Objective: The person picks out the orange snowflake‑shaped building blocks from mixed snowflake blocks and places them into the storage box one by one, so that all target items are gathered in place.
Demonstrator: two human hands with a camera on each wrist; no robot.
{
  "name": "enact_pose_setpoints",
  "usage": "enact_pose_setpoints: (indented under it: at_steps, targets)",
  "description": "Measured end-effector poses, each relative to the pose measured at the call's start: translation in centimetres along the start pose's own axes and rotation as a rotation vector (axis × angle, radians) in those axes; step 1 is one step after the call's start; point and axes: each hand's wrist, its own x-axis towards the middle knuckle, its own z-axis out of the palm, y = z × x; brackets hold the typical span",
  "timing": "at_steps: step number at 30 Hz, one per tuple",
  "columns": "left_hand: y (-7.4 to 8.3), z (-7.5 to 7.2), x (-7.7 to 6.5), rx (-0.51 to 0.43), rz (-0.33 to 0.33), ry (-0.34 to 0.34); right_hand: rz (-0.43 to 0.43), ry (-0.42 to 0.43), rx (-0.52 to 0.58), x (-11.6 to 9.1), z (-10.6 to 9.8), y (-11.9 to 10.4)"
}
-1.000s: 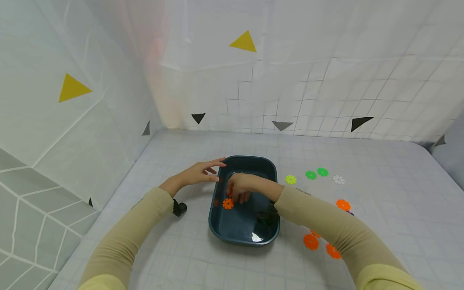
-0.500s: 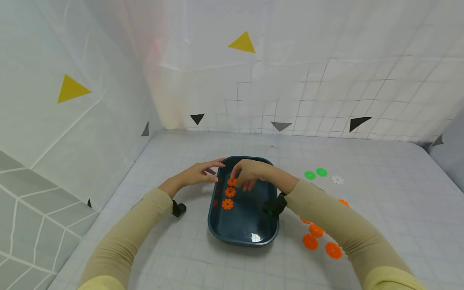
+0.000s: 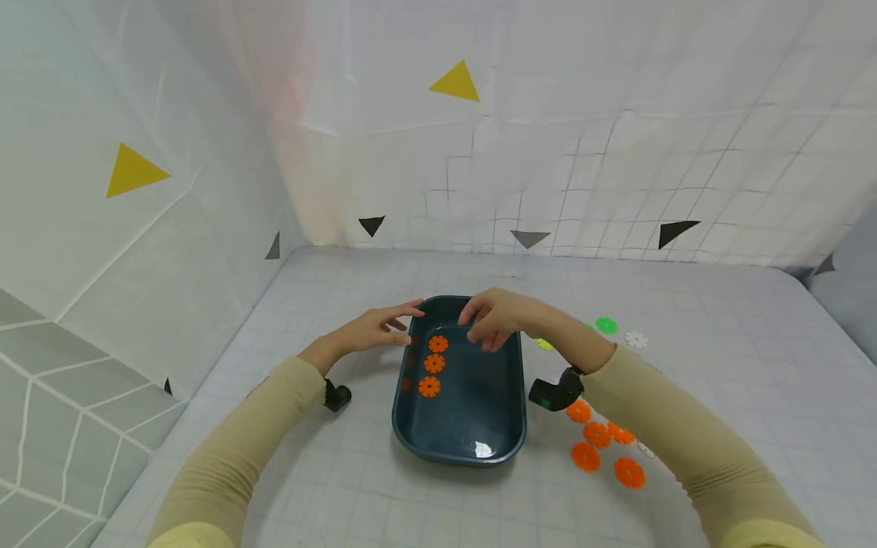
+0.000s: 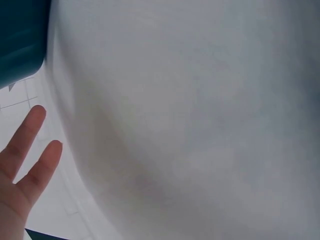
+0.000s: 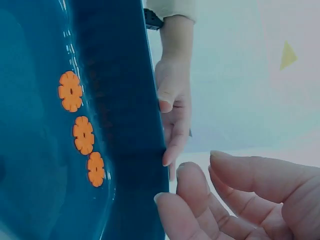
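Three orange discs in a row inside the dark tray

Three orange discs (image 3: 435, 364), notched like flowers, lie flat in the dark blue-green tray (image 3: 473, 434) as the head view shows it. They form a row along its left wall: the two farther ones sit close together, the nearest slightly apart from them. The left hand (image 3: 375, 327) is at the tray's left rim, its fingers extended, the index fingertip and thumb just at the edge; it is released and grasps nothing. The right hand (image 3: 500, 316) hangs over the tray's far right corner with fingers loosely bent, also released. Right of the tray, on a pale cloth (image 3: 329, 487), lie five loose orange discs (image 3: 585, 457) near its near half. Farther back on that side are a yellow-green disc (image 3: 544, 344) partly hidden by the right hand, a bright green disc (image 3: 606, 326) and a white disc (image 3: 636, 339). A black wrist camera (image 3: 558, 390) on the right arm is just beside the tray's right rim. Beyond the tray's far end stands a white backdrop (image 3: 384, 167) with a yellow triangle (image 3: 455, 81).

From the left wrist, one rounded corner of the tray shows, and near it two straight, spread fingers of the left hand.

From the right wrist, the discs show inside the tray by its wall. The right hand's thumb and fingertips curve loosely beside the rim, and past that wall the left hand lies relaxed along the tray's outer side.
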Motion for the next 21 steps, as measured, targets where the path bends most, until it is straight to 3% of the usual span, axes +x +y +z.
enact_pose_setpoints:
  at_steps: [11,21]
  targets:
    - [0.2,0.1,-0.2,0.004,-0.002,0.013,-0.025,0.006,0.093,-3.0,-0.9,1.9]
    - [0.1,0.2,0.0,0.000,-0.010,0.011,-0.021,0.014,0.092,-5.5,-1.1,3.5]
